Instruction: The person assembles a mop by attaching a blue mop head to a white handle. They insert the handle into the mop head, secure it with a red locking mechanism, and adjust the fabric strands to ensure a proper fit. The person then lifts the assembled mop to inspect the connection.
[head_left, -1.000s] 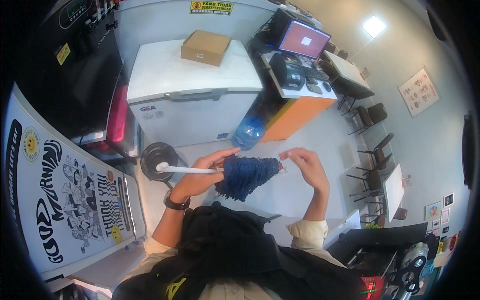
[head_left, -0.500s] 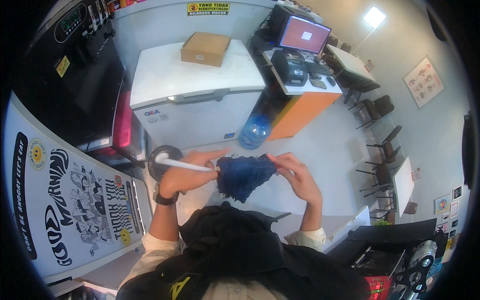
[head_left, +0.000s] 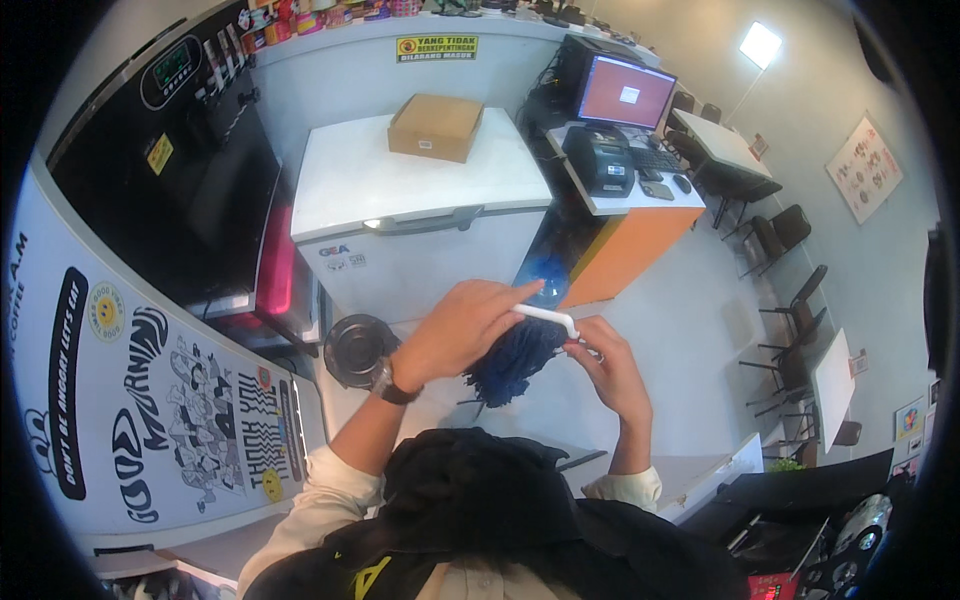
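A white bar with a bent right end (head_left: 548, 320) lies across the top of a dark blue shaggy bundle (head_left: 508, 372), which looks like a duster or mop head. Its frayed strands hang down below the bar. My left hand (head_left: 462, 322), with a watch at the wrist, is closed at the bar's left part and the top of the bundle. At the bent end, my right hand (head_left: 608, 366) pinches with thumb and fingers. How the bar joins the bundle is hidden behind my left hand.
A white chest freezer (head_left: 410, 270) stands ahead with a cardboard box (head_left: 435, 128) on it. Beside it are a blue water jug (head_left: 548, 283) and an orange-sided counter (head_left: 630, 255). A round dark container (head_left: 358, 350) sits left of my hands, near a white stickered surface (head_left: 190, 400).
The white bar, which pointed left from my left hand, now points right, its bent end at my right hand. The blue bundle now hangs under it. The head view has shifted slightly.
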